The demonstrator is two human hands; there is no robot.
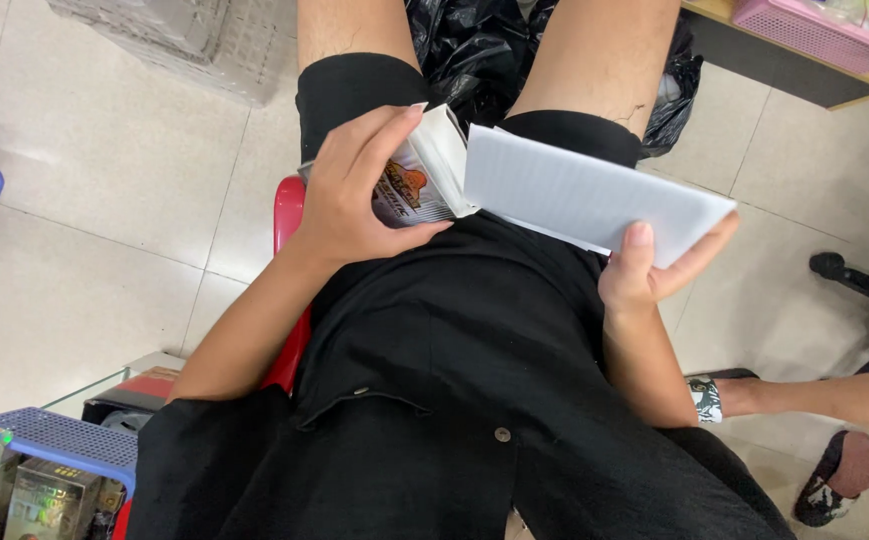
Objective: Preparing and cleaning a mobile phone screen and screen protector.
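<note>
Black button-up shirt (474,400) fills the bottom of the view, and just past it, over the lap, both hands are busy with packaging. Left hand (354,190) is curled round a small printed cardboard box (414,190), fingers across its face and thumb under the lower edge, so a firm closed grip. Right hand (644,275) pinches the near corner of a flat white corrugated plastic sheet (584,195), thumb on top and fingers underneath; its far end meets the box's open white flap. I'd guess both are really light. Box looks like thin glossy card, easy to crush if squeezed, so holding it by the edges makes sense. Sheet looks stiff along its ribs, smooth and a bit slippery, best held at a corner or long edge. Nothing carries them, they're held in the air above the red plastic stool (289,290). Around: pale tiled floor (104,250), black plastic bag (474,50), blue plastic basket (64,440), pink basket (804,30).
</note>
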